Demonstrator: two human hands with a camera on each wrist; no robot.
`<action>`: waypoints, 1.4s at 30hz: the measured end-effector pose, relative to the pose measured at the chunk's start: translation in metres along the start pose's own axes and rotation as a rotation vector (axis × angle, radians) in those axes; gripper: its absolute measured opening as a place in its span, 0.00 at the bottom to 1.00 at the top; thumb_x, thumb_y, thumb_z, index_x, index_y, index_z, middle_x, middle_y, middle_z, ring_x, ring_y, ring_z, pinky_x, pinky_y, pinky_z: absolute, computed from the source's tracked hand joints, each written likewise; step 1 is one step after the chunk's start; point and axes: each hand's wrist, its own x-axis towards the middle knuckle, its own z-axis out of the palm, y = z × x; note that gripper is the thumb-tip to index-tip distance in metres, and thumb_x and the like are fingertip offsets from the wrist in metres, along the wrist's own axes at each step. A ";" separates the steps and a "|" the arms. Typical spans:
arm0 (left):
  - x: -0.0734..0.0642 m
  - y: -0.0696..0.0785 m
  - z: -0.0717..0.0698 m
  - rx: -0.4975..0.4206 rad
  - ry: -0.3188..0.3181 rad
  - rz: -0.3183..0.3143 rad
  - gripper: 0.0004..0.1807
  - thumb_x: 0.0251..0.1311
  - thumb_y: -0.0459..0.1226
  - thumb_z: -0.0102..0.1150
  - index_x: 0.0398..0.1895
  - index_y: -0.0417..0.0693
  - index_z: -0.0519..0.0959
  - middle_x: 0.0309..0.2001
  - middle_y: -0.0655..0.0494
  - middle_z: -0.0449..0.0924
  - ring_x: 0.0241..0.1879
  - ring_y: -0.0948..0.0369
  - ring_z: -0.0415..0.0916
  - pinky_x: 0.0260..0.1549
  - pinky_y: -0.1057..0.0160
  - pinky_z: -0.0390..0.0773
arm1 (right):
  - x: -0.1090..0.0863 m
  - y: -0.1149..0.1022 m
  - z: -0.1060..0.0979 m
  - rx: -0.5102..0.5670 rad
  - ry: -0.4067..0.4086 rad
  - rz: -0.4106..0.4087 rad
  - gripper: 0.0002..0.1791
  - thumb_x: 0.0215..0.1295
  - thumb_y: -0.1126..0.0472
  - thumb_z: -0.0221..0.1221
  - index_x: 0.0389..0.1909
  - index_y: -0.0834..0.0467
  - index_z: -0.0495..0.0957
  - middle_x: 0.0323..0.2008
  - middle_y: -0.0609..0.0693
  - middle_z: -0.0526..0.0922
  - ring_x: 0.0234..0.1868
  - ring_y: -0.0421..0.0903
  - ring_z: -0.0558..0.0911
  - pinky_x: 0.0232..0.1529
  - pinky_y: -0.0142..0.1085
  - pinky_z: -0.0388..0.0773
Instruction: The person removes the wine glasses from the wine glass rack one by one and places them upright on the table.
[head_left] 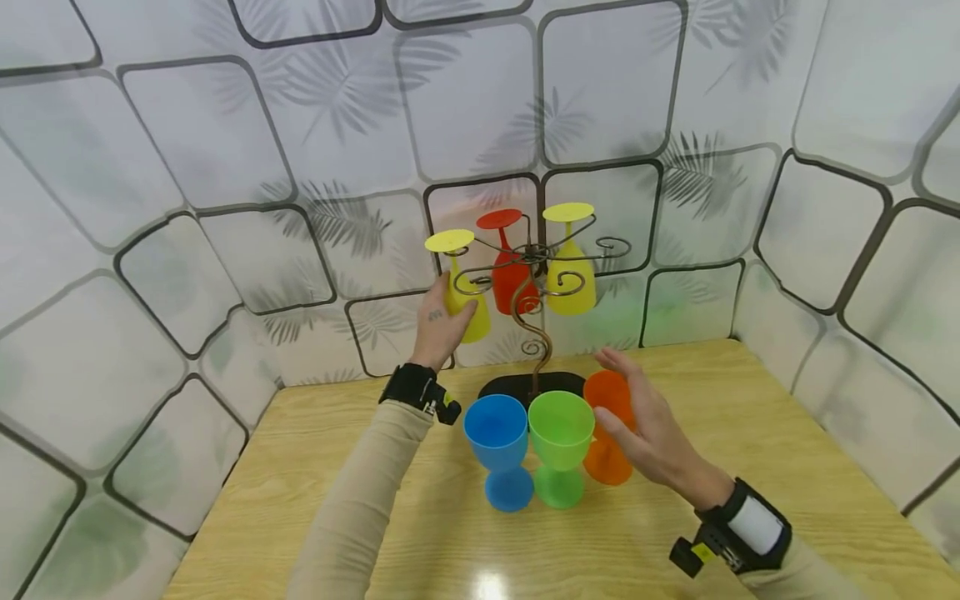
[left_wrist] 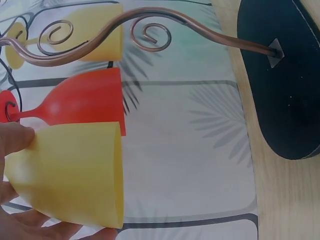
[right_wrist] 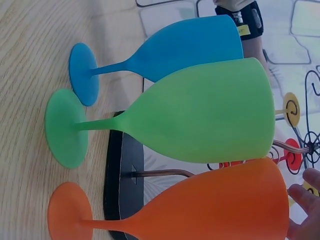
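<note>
My left hand [head_left: 441, 325] holds a yellow goblet [left_wrist: 70, 172] by its bowl, upside down at the left side of a metal stemware rack [head_left: 546, 340]. Its foot is up among the curled wire arms. A red goblet [head_left: 512, 287] and a second yellow goblet [head_left: 572, 283] hang inverted from the rack. My right hand [head_left: 651, 425] is beside an orange goblet [right_wrist: 220, 205], fingers extended and partly covering it in the head view. Upright next to that one stand a green goblet [right_wrist: 200, 112] and a blue goblet [right_wrist: 187, 47].
The rack's black base [left_wrist: 280, 100] sits on the wooden table [head_left: 322, 467], behind the upright goblets. Patterned wall covering [head_left: 465, 100] encloses the table at the back and sides. Curled wire ends stick out around the rack's top.
</note>
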 end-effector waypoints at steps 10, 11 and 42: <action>0.006 0.002 -0.001 -0.008 -0.074 -0.036 0.40 0.70 0.44 0.59 0.80 0.42 0.57 0.68 0.38 0.69 0.60 0.45 0.74 0.54 0.49 0.81 | 0.001 0.000 0.000 0.006 -0.004 -0.026 0.41 0.63 0.69 0.58 0.78 0.61 0.57 0.71 0.63 0.70 0.70 0.60 0.69 0.74 0.22 0.51; 0.007 0.003 -0.001 -0.012 -0.087 -0.041 0.40 0.70 0.44 0.59 0.80 0.43 0.57 0.69 0.38 0.68 0.61 0.45 0.74 0.54 0.49 0.81 | 0.001 0.000 0.000 0.008 -0.004 -0.033 0.41 0.63 0.70 0.58 0.77 0.62 0.57 0.71 0.63 0.70 0.69 0.60 0.69 0.74 0.22 0.51; -0.011 0.010 0.002 -0.015 -0.131 0.111 0.36 0.67 0.40 0.63 0.76 0.44 0.63 0.61 0.40 0.74 0.52 0.47 0.76 0.47 0.49 0.82 | -0.006 -0.003 -0.007 0.015 0.034 -0.028 0.39 0.61 0.71 0.60 0.74 0.66 0.60 0.69 0.62 0.71 0.70 0.50 0.70 0.74 0.26 0.57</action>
